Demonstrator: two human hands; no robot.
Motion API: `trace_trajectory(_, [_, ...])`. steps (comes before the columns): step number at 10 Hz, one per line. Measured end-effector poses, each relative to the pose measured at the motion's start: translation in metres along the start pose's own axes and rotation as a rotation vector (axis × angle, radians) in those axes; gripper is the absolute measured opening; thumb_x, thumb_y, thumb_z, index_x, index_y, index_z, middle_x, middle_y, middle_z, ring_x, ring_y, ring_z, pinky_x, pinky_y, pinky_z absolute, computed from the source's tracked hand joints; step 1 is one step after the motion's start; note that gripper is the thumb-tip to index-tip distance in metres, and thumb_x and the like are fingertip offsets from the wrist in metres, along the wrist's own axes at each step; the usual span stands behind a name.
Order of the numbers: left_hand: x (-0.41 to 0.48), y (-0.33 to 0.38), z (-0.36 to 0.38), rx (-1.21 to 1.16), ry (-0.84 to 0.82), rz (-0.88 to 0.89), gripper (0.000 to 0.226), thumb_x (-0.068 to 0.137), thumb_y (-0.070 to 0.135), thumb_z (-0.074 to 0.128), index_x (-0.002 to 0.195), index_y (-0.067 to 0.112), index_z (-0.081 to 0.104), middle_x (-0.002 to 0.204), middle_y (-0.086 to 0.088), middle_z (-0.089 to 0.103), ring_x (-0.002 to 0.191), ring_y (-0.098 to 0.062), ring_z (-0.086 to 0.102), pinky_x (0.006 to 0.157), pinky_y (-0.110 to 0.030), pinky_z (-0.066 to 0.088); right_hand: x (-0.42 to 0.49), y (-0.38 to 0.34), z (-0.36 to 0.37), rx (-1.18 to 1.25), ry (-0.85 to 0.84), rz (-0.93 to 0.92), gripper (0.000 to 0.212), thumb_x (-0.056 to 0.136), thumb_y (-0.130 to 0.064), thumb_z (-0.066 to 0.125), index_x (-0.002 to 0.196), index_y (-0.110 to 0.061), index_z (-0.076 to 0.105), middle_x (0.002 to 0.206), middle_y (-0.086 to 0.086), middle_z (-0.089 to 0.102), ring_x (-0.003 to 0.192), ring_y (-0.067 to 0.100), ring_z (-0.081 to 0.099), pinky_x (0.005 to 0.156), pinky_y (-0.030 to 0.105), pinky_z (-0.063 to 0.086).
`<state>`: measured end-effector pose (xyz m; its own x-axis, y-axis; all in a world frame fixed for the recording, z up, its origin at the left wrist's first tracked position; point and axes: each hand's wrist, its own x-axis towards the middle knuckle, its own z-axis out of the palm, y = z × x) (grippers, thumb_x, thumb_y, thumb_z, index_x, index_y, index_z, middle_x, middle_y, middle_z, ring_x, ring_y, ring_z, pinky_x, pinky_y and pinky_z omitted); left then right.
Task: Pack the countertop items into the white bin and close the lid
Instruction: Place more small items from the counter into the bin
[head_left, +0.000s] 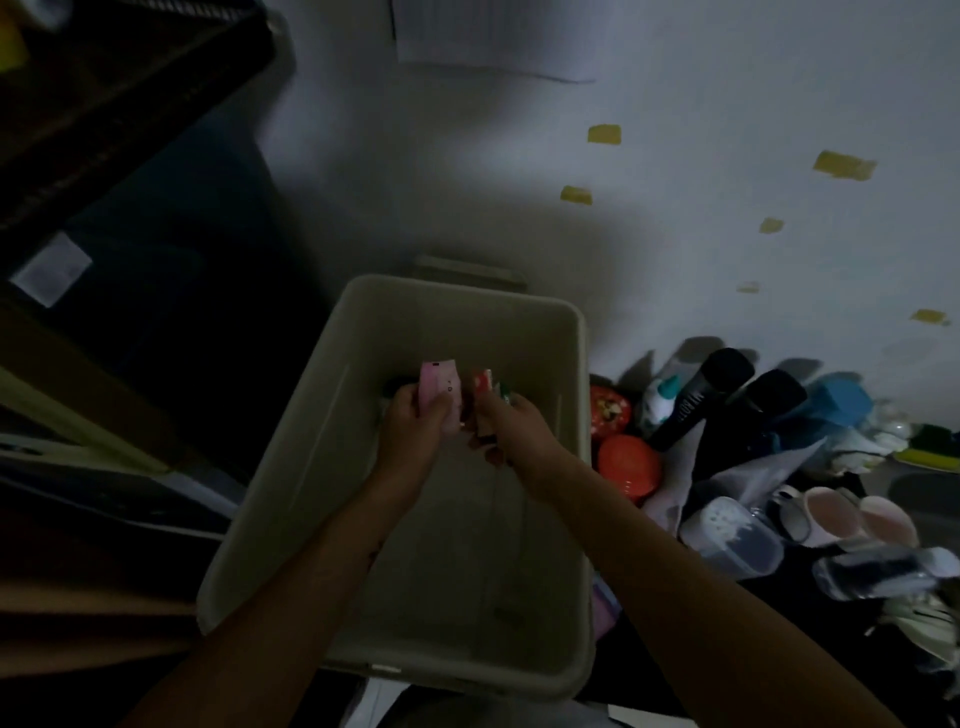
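Note:
The open white bin (571, 374) stands in the middle of the dim view, its inside mostly bare. Both my hands reach down into its far half. My left hand (410, 431) grips a pink packet (441, 392) with small dark print. Beside it, my right hand (511, 431) holds a red, white and green packet (485, 387). A dark object lies half hidden behind the left hand. No lid can be made out for sure; a pale slab (467, 270) shows behind the bin's far rim.
To the bin's right the dark countertop is crowded: two red round containers (628, 465), two tall black bottles (696, 400), a small white bottle, a blue object (841, 402), clear plastic containers (732, 535) and pink cups (852, 512). Dark boxes and shelving stand at left.

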<state>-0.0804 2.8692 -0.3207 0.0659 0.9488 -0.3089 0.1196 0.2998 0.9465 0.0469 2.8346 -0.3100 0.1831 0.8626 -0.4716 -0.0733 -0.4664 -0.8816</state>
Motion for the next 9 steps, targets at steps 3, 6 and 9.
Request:
trace_trajectory(3, [0.065,-0.076,-0.007,-0.041,0.068,-0.375,0.056,0.090,0.035,0.061,0.142,0.021,0.046,0.129,-0.009,0.061,0.105,-0.027,0.064,0.092,-0.042,0.054,0.078,0.064,0.036,0.145,0.350,0.295,0.036,0.091,-0.063,0.041,0.112,-0.034,0.043,0.089,0.004,0.054,0.068,0.015,0.049,0.053,0.020,0.040])
trace_trajectory(6, [0.099,-0.105,0.007,-0.170,0.118,-0.577,0.039,0.089,0.011,0.060,0.128,0.003,0.057,0.122,-0.019,0.063,0.105,-0.035,0.063,0.091,-0.048,0.053,0.122,0.110,0.043,0.100,0.496,0.348,0.045,0.092,-0.056,0.046,0.114,-0.019,0.059,0.092,0.010,0.066,0.072,0.024,0.062,0.055,0.024,0.045])
trace_trajectory(9, [0.117,-0.125,0.009,-0.184,0.109,-0.758,0.038,0.091,0.011,0.061,0.125,-0.004,0.058,0.119,-0.019,0.063,0.100,-0.031,0.062,0.087,-0.040,0.052,0.143,0.124,0.040,0.049,0.410,0.331,0.043,0.088,-0.037,0.057,0.124,-0.014,0.053,0.113,0.012,0.065,0.082,0.019,0.060,0.074,0.031,0.050])
